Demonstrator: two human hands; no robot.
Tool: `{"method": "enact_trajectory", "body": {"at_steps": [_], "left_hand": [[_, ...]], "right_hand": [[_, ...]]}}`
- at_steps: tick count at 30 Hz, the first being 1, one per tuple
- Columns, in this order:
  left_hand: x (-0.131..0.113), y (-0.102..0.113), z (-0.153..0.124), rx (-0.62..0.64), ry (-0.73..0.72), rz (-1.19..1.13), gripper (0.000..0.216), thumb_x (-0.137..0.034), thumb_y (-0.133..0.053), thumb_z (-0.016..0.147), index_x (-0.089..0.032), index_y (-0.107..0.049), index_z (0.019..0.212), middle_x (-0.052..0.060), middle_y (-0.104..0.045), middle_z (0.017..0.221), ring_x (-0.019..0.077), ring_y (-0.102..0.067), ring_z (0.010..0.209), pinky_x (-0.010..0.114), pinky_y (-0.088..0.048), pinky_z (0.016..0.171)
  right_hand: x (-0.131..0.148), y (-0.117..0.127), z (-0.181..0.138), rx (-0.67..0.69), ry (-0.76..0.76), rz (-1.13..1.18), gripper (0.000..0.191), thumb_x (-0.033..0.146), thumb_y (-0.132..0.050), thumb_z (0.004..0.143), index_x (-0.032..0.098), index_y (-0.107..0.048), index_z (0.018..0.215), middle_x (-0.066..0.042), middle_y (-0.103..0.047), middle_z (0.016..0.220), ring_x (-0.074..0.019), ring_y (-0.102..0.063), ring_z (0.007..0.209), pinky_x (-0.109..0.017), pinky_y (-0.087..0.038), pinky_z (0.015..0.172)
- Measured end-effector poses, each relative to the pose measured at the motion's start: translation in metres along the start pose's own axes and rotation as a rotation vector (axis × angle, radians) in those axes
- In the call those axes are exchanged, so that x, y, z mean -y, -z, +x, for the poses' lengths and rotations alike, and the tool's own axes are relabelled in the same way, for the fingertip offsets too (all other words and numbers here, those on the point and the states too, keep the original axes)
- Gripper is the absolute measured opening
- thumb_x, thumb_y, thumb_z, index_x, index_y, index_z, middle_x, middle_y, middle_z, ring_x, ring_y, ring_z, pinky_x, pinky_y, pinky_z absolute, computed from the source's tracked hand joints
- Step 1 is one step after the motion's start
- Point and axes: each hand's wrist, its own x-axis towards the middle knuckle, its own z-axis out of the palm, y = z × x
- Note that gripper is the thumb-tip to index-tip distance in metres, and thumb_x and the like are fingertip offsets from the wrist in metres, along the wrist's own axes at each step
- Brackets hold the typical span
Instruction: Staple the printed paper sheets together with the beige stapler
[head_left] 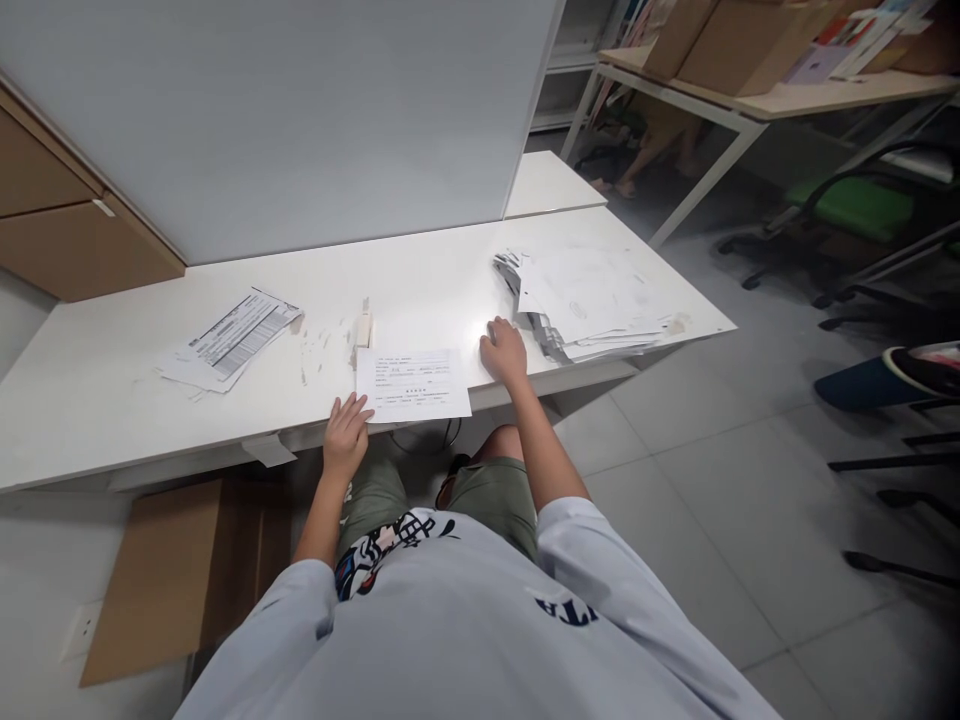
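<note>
A white printed form (412, 385) lies at the table's front edge, its lower side slightly overhanging. My left hand (347, 428) rests on the form's lower left corner, fingers stretched out and apart. To the right of the form, my right hand (504, 350) sits on the tabletop with its fingers curled in; nothing shows in them, though the palm is hidden. Just right of that hand is an untidy stack of papers (589, 300). Behind the form's left end lies a small, narrow cream-coloured object (364, 330), its kind unclear.
More printed sheets (236, 335) lie on the white table (427, 265) at left. A large pale panel (337, 110) stands along the back. Cardboard boxes are at far left (112, 235) and under the table (169, 570). A green-seated chair (851, 208) stands right.
</note>
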Motion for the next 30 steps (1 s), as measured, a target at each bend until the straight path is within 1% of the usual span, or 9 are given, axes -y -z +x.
{"method": "enact_trajectory", "body": {"at_steps": [7,13,16,18,20,23,26,28,30], "left_hand": [[-0.005,-0.006,-0.004,-0.018,0.054,0.024,0.027,-0.014,-0.041,0.091,-0.022,-0.067,0.099,0.01,-0.069,0.122,0.026,-0.055,0.128,0.059,-0.036,0.114],[-0.006,-0.005,-0.004,-0.004,0.073,0.013,0.029,-0.012,-0.042,0.089,-0.022,-0.066,0.101,0.01,-0.068,0.124,0.026,-0.054,0.128,0.058,-0.036,0.114],[-0.007,-0.003,0.001,0.016,0.113,0.0,0.039,-0.006,-0.038,0.085,-0.021,-0.066,0.108,0.011,-0.064,0.13,0.0266,-0.045,0.137,0.057,-0.037,0.114],[-0.008,-0.003,0.007,0.055,0.146,-0.005,0.051,-0.001,-0.036,0.079,-0.021,-0.064,0.117,0.01,-0.057,0.14,0.0273,-0.032,0.144,0.059,-0.036,0.114],[-0.007,-0.004,0.014,0.118,0.173,-0.008,0.06,0.002,-0.037,0.074,-0.023,-0.062,0.123,0.008,-0.052,0.145,0.0287,-0.023,0.147,0.062,-0.032,0.115],[-0.003,-0.008,0.028,0.16,0.214,0.014,0.062,0.002,-0.041,0.069,-0.024,-0.065,0.12,0.008,-0.058,0.138,0.0339,-0.022,0.147,0.071,-0.018,0.115],[0.001,-0.011,0.043,0.11,0.231,0.027,0.059,0.001,-0.044,0.068,-0.025,-0.066,0.116,0.009,-0.064,0.13,0.0381,-0.026,0.146,0.078,-0.007,0.113],[0.001,-0.011,0.056,0.05,0.221,0.024,0.059,0.0,-0.044,0.07,-0.026,-0.065,0.118,0.008,-0.065,0.128,0.037,-0.03,0.144,0.076,-0.006,0.114],[0.0,-0.008,0.073,-0.001,0.216,0.035,0.056,-0.002,-0.043,0.074,-0.025,-0.064,0.12,0.007,-0.066,0.127,0.0352,-0.032,0.144,0.073,-0.01,0.116]], "right_hand": [[0.0,-0.001,0.0,-0.008,-0.003,-0.001,0.05,0.028,-0.041,0.088,0.011,-0.055,0.132,-0.012,-0.042,0.151,-0.0247,-0.033,0.143,-0.045,-0.019,0.121],[-0.003,-0.002,0.001,-0.012,0.012,-0.006,0.049,0.03,-0.042,0.088,0.014,-0.055,0.132,-0.01,-0.043,0.151,-0.0246,-0.033,0.142,-0.046,-0.022,0.12],[-0.003,-0.002,0.002,-0.01,0.011,-0.008,0.049,0.029,-0.042,0.088,0.013,-0.056,0.132,-0.012,-0.043,0.151,-0.0246,-0.034,0.142,-0.045,-0.022,0.12],[-0.001,-0.002,0.002,-0.015,0.011,-0.014,0.048,0.027,-0.042,0.088,0.012,-0.056,0.132,-0.013,-0.043,0.15,-0.0245,-0.034,0.142,-0.045,-0.022,0.12],[0.0,-0.002,0.001,-0.027,0.016,-0.019,0.048,0.026,-0.042,0.088,0.012,-0.057,0.131,-0.012,-0.044,0.15,-0.0243,-0.035,0.141,-0.045,-0.021,0.12],[0.003,-0.001,0.0,-0.021,0.016,-0.021,0.047,0.026,-0.043,0.088,0.013,-0.057,0.131,-0.012,-0.044,0.15,-0.0251,-0.035,0.142,-0.046,-0.021,0.12],[0.007,-0.001,-0.001,-0.001,0.004,-0.017,0.047,0.025,-0.043,0.089,0.011,-0.056,0.132,-0.013,-0.042,0.151,-0.0256,-0.033,0.143,-0.045,-0.02,0.121],[0.009,-0.001,-0.001,0.003,0.001,-0.02,0.047,0.025,-0.043,0.089,0.011,-0.056,0.132,-0.014,-0.042,0.151,-0.0257,-0.033,0.143,-0.044,-0.02,0.121],[0.01,-0.002,-0.001,0.005,0.002,-0.03,0.047,0.026,-0.043,0.089,0.01,-0.056,0.131,-0.014,-0.043,0.15,-0.0263,-0.034,0.143,-0.043,-0.021,0.121]]}}
